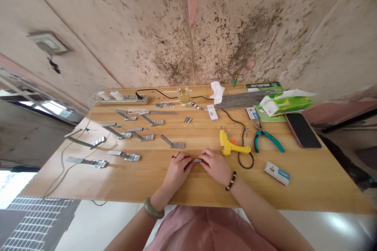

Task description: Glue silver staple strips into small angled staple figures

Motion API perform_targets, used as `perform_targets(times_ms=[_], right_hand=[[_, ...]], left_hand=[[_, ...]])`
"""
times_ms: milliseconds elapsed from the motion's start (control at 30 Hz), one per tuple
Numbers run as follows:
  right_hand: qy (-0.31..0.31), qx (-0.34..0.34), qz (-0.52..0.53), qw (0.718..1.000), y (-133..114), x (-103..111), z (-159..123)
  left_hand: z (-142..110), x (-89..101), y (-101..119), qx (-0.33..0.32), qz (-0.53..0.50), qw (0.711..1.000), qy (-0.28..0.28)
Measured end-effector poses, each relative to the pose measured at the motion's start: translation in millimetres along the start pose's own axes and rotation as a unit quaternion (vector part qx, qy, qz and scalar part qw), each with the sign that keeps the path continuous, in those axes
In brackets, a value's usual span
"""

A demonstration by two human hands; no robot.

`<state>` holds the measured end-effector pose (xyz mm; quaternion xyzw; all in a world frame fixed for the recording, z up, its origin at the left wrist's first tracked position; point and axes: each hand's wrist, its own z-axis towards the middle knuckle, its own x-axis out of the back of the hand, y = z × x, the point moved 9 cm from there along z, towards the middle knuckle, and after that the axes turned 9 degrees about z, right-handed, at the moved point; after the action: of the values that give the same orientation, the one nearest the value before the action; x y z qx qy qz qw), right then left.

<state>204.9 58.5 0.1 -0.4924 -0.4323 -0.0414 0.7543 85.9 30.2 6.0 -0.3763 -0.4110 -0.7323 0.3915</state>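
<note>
Near the front edge of the wooden table, my left hand (180,166) and my right hand (215,164) meet, fingers pinched on a small grey strip (196,160). It looks like a short row of staples, mostly hidden by the fingertips. Just beyond my left hand lies a bent grey staple piece (176,145), with several similar jointed pieces (132,157) spread to the left. A yellow hot glue gun (232,147) rests beyond my right hand. Farther up, a few loose staple strips (187,119) lie together.
Teal-handled pliers (269,139), a staple box (277,173) and a phone (304,130) lie on the right. Toward the wall stand a glass of liquid (184,97), a bundle of grey wires (241,99), a green tissue pack (288,104) and a power strip (123,100). Cords trail at left.
</note>
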Motion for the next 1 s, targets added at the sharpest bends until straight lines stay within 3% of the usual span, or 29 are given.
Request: perform_targets(times_ms=[1000], right_hand=[[0.010,0.011,0.004,1.000,-1.6,-0.2,-1.5]], left_hand=[[2.1,4.7,4.8,0.007,0.002,1.000,-0.005]])
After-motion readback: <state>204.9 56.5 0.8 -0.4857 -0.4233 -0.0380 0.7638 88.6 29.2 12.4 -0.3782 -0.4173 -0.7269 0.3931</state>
